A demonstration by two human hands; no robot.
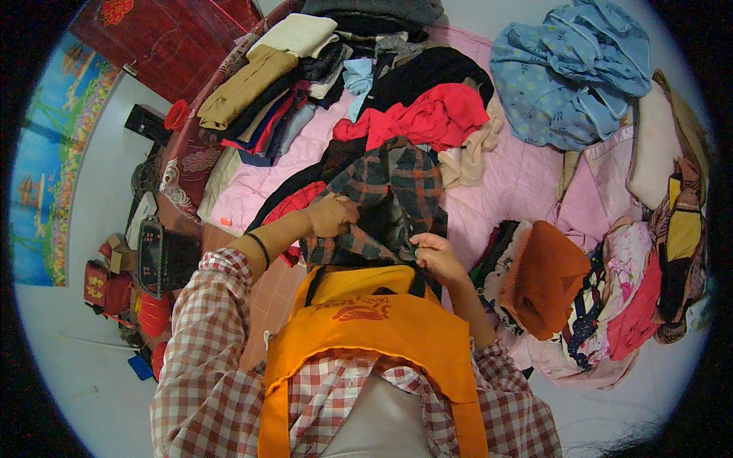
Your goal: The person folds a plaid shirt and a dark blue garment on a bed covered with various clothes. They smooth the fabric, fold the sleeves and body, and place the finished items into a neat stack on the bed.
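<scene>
Directly before me is a dark grey plaid shirt (pixel 415 172) with orange stripes, its front bunched and partly spread over the bed edge. My left hand (pixel 332 216) grips one side of it, fingers curled into the cloth. On the other side, my right hand (pixel 436 256) pinches the shirt's edge between thumb and fingers. A dark inner side of the garment shows between the two hands. Behind the shirt lie a bright red garment (pixel 429 117) and a black garment (pixel 441 71), loosely heaped. Red cloth (pixel 293 204) peeks out beside my left forearm.
A pink quilt (pixel 504 172) covers the bed. Folded clothes with tan trousers (pixel 252 86) are stacked at the far left. A blue floral bundle (pixel 567 86) lies far right; nearer are an orange-brown garment (pixel 547 280) and other clothes. A black plastic basket (pixel 166 257) stands left of the bed.
</scene>
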